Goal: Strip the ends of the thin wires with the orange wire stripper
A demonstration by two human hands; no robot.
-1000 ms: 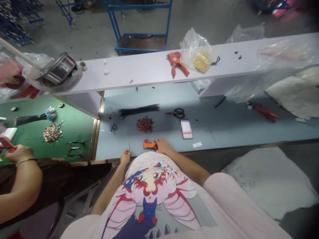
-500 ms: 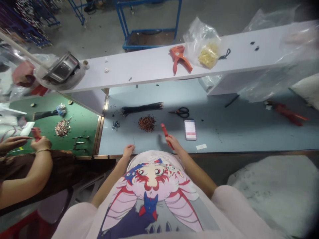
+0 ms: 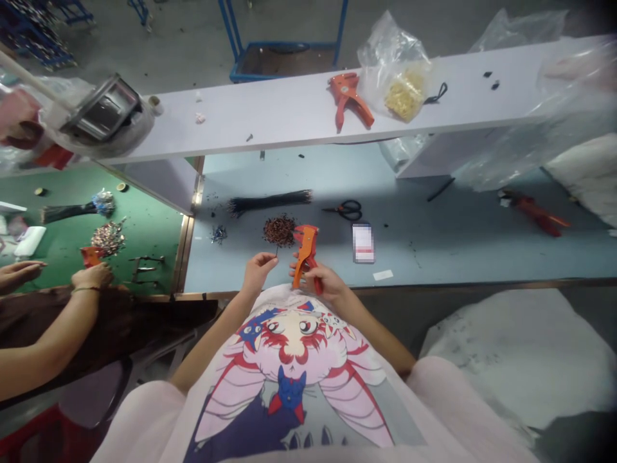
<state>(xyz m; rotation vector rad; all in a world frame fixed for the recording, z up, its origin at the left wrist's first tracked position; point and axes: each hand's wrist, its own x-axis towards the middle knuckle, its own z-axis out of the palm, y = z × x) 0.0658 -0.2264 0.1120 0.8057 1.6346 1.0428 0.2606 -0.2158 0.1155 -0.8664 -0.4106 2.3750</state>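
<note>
My right hand (image 3: pixel 328 281) is wrapped round the handles of an orange and red wire stripper (image 3: pixel 305 247), its jaw end pointing away from me. Pinched in my left hand (image 3: pixel 260 267) is a thin dark wire (image 3: pixel 277 251), its far end near a pile of small copper-brown bits (image 3: pixel 279 229). The stripper's head is just right of that pile. Beyond the pile lies a bundle of black wires (image 3: pixel 270 200). Black-handled scissors (image 3: pixel 348 209) rest to the right of the bundle.
A white shelf (image 3: pixel 279 119) spans the back, carrying another orange wire stripper (image 3: pixel 349 99) and a bag of yellow pieces (image 3: pixel 405 93). Red-handled pliers (image 3: pixel 537 212) lie far right. At the green bench on the left, a co-worker's hand (image 3: pixel 92 276) holds a red tool.
The wire stripper has turned broadside and moved left. My left hand has moved right and forward with the wire, closer to the pile. The co-worker's red tool has shifted right.
</note>
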